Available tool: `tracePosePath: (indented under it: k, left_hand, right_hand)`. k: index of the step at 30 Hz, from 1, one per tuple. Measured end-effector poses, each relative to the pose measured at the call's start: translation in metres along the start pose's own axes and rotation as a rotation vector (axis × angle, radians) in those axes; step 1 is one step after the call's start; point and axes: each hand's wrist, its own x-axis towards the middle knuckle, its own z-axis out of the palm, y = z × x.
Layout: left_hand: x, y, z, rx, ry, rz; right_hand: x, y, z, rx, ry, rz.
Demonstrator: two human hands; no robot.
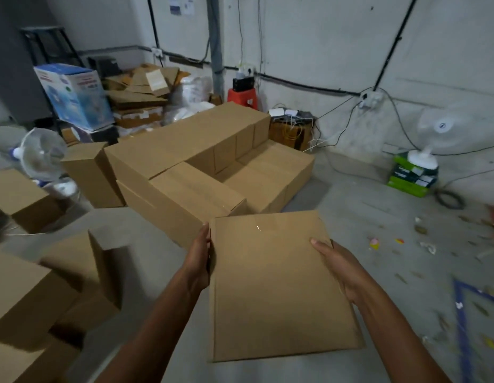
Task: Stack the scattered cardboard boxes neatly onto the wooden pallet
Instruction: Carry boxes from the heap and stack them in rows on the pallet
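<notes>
Left hand [199, 261] lies flat against the left side of a cardboard box [279, 286], fingers straight and pressing inward. Right hand [339, 269] grips the box's right edge, with the thumb resting on the top face and the fingers going over the side, out of sight. Between the two hands the box is carried above the grey floor [351, 203], its broad top face turned up towards the camera.

Just beyond the box stands a stack of boxes [185, 150], packed side by side in stepped rows, higher at the back and lower on the right. What the stack rests on cannot be seen. An upright box [88, 172] leans close against the stack's left end. More loose boxes [19, 299] lie on the floor at the left.

A white fan [41, 158] sits behind the upright box, and a second fan [433, 131] stands on green cartons [411, 178] by the right wall. A red stool [241, 96] stands against the back wall.
</notes>
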Motion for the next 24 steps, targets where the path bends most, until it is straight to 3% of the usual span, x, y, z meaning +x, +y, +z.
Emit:
tracePosePath:
  k: [4, 9, 16, 24]
  left_hand:
    - [0.059, 0.024, 0.032, -0.123, -0.061, -0.179]
    - [0.118, 0.043, 0.087, -0.17, -0.157, -0.244]
    - [0.201, 0.05, 0.17, -0.221, -0.055, -0.158]
    - [0.271, 0.061, 0.25, -0.264, 0.06, 0.003]
  right_hand:
    - [0.04, -0.013, -0.024, 0.024, 0.012, -0.034]
    - [0.11, -0.023, -0.061, 0.06, 0.029, -0.091]
    - [0.247, -0.059, -0.128, 0.229, -0.024, 0.043]
    - [0.381, -0.14, -0.165, 0.141, -0.222, 0.108]
